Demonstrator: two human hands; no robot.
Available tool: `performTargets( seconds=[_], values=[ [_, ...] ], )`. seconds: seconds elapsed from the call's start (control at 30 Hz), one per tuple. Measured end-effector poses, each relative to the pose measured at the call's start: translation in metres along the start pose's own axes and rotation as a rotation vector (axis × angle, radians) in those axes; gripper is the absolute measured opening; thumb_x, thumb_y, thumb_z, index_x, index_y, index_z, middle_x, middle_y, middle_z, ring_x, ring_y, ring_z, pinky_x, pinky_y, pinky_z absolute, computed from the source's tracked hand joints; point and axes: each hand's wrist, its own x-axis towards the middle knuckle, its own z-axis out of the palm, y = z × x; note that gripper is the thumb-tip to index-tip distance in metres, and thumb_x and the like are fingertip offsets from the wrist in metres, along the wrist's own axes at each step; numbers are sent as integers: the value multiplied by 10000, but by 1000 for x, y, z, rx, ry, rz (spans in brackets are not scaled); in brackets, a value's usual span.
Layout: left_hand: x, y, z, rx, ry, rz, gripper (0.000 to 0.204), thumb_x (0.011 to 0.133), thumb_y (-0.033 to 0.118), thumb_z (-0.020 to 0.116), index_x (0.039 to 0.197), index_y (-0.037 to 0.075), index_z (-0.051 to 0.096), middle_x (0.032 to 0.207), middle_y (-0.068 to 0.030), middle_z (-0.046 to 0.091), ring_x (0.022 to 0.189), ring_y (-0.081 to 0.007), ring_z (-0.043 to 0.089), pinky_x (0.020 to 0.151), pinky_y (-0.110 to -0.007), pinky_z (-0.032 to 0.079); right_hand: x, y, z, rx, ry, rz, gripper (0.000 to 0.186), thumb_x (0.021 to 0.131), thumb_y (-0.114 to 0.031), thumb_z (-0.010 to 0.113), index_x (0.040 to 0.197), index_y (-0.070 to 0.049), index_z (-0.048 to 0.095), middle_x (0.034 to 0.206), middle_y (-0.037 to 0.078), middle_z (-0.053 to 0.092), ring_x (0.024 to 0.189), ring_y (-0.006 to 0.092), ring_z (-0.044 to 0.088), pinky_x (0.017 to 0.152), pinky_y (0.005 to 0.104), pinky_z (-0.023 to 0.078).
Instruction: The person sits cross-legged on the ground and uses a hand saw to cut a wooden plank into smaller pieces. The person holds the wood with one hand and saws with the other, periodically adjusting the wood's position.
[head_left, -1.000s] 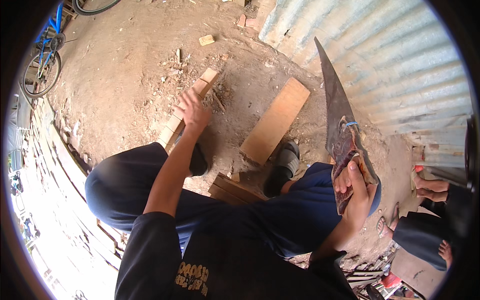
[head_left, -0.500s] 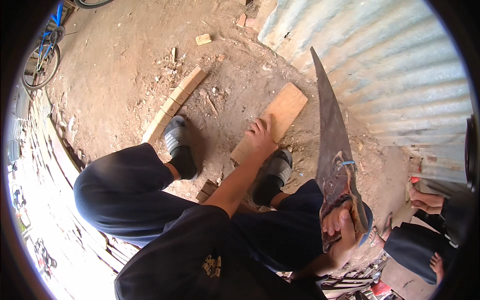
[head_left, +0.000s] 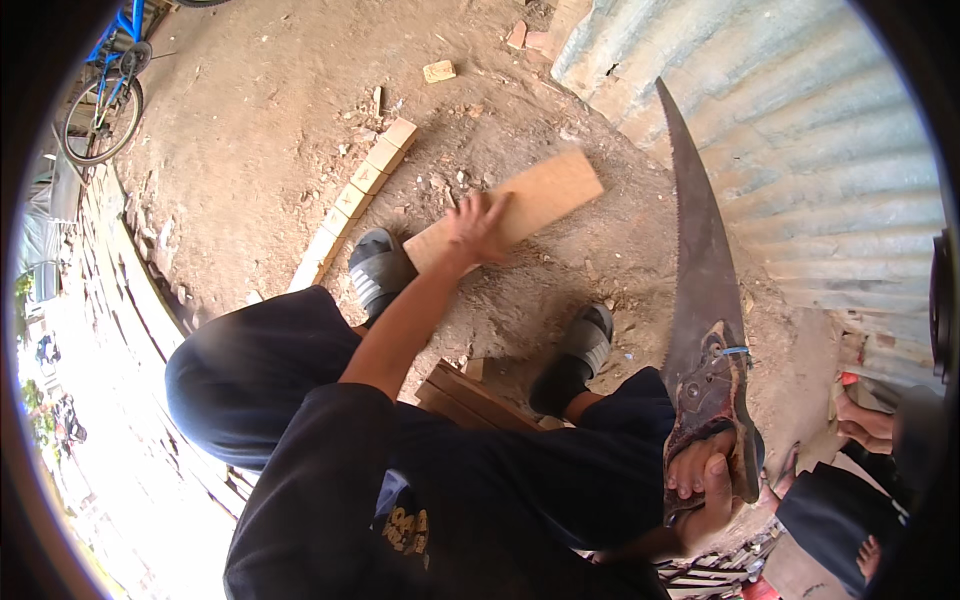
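My left hand (head_left: pixel 477 230) grips a short, pale wooden board (head_left: pixel 548 195) from above, near its left end. That end is close to my left foot, and the board's right end reaches toward the metal sheet. In my right hand (head_left: pixel 705 482) is the worn wooden handle of a handsaw (head_left: pixel 697 250), fingers wrapped round it. The dark blade points up and away from me, clear of the board. A strip of blue is tied near the base of the blade.
A row of cut wooden blocks (head_left: pixel 352 200) lies left of my left sandal (head_left: pixel 380 272). More wood pieces (head_left: pixel 470 395) sit between my legs. Corrugated metal sheeting (head_left: pixel 790 150) stands at the right. A bicycle (head_left: pixel 105 110) is far left. Another person's legs (head_left: pixel 845 515) show at the lower right.
My left hand has moved the board to the left, toward my left foot, and turned it clockwise. The saw stays raised in my right hand.
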Motion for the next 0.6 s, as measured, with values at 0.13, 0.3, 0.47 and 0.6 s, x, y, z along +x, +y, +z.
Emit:
performTargets(
  seconds=[0.13, 0.3, 0.47, 0.6],
  values=[
    [-8, -49, 0, 26, 104, -28, 1097, 754, 617, 729, 1600, 330, 92, 1562, -224, 235, 1408, -397, 291, 1119, -642, 262, 4, 0, 4, -18, -22, 18, 171, 1002, -132, 530, 959, 5, 437, 625, 21, 394, 491, 126, 401, 497, 297, 414],
    [6, -131, -37, -129, 400, -287, 1061, 819, 634, 673, 1603, 225, 86, 1602, -194, 205, 1480, -365, 208, 1180, -641, 179, 7, -1, 7, -34, -24, 28, 181, 1001, -135, 533, 940, 1, 431, 623, 24, 393, 491, 127, 403, 497, 297, 415],
    [-8, -234, -22, -316, 283, -583, 997, 780, 495, 784, 1536, 74, 289, 1552, -251, 326, 1408, -375, 389, 1144, -562, 346, 11, -2, 11, -45, -42, 41, 193, 1001, -138, 537, 920, -3, 425, 622, 26, 391, 490, 129, 404, 496, 298, 417],
    [-8, -293, 0, -367, 253, -310, 1013, 750, 466, 799, 1523, 46, 296, 1311, -271, 575, 1214, -379, 581, 1004, -431, 496, 13, -10, 22, -78, -40, 49, 213, 999, -143, 542, 892, -10, 415, 618, 28, 388, 489, 130, 407, 494, 298, 419]
  ],
)
